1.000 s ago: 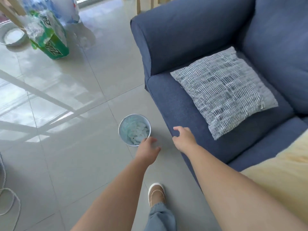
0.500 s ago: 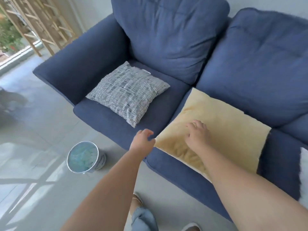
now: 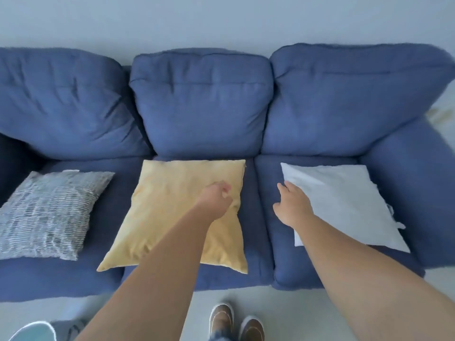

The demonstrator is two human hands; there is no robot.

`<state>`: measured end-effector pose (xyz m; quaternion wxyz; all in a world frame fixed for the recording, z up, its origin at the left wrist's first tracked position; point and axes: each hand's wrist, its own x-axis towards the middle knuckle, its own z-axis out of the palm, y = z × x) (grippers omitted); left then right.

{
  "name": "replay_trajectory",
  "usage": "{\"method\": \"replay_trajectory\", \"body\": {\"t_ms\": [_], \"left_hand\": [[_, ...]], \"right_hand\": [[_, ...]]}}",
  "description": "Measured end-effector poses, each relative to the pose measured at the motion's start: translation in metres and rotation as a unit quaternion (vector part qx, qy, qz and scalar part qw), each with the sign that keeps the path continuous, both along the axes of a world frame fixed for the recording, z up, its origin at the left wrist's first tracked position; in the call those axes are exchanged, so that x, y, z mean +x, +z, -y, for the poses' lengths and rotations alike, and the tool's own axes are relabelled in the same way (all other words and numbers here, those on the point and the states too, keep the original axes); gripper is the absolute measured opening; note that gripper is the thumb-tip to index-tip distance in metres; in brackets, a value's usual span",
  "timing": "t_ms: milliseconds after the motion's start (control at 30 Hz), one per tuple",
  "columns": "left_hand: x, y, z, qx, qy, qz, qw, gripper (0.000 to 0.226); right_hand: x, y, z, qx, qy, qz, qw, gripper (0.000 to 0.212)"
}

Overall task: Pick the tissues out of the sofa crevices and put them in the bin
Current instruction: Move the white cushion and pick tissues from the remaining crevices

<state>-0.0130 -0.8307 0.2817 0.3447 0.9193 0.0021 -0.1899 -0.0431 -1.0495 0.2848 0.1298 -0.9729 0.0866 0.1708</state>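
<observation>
Blue sofa, left grip seemingly curled, empty

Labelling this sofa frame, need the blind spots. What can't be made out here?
- Tissues: none visible in the head view; the crevice between seat cushions is dark, and the pillows hide what lies under them.
- Bin: cut off by the bottom-left edge, contents unseen.
- Left hand: curled over the yellow pillow; whether it holds anything is unclear.
- Right hand: on the white pillow edge; palm hidden.
- Patterned pillow: motion-blurred.
</observation>
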Motion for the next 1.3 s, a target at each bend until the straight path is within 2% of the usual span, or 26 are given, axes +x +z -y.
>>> {"method": "replay_trajectory", "body": {"t_ms": [133,233,400,533,667,800,933,1067,1300], "left_hand": [[0.024,0.001,0.070,-0.017,-0.022,-0.057,0.998,0.030],[0.036,-0.002,0.136,-0.004,-0.099,-0.036,0.994,0.029],[0.036,-0.013,0.268,0.037,-0.214,-0.051,0.975,0.029],[0.032,-0.028,0.357,0.027,-0.257,-0.044,0.965,0.027],[0.016,-0.049,0.445,0.010,-0.281,-0.067,0.957,0.029],[0.010,-0.071,0.486,0.027,-0.315,-0.087,0.945,0.028],[0.038,-0.103,0.509,0.050,-0.306,-0.096,0.946,0.029],[0.072,-0.133,0.538,0.089,-0.309,-0.049,0.946,0.031],[0.129,-0.193,0.603,0.110,-0.335,0.006,0.936,0.036]], "right_hand": [[-0.015,0.001,0.076,0.012,-0.093,-0.010,0.996,0.063],[-0.028,0.002,0.145,0.025,-0.171,-0.011,0.985,0.063],[-0.065,-0.011,0.261,0.038,-0.282,-0.028,0.958,0.062],[-0.086,-0.021,0.334,0.058,-0.330,-0.036,0.942,0.062],[-0.112,-0.040,0.407,0.083,-0.369,-0.082,0.922,0.062],[-0.105,-0.062,0.443,0.125,-0.378,-0.139,0.907,0.067],[-0.074,-0.098,0.459,0.166,-0.383,-0.151,0.896,0.070],[-0.043,-0.131,0.471,0.224,-0.443,-0.141,0.857,0.065],[0.019,-0.212,0.503,0.285,-0.581,-0.097,0.757,0.060]]}}
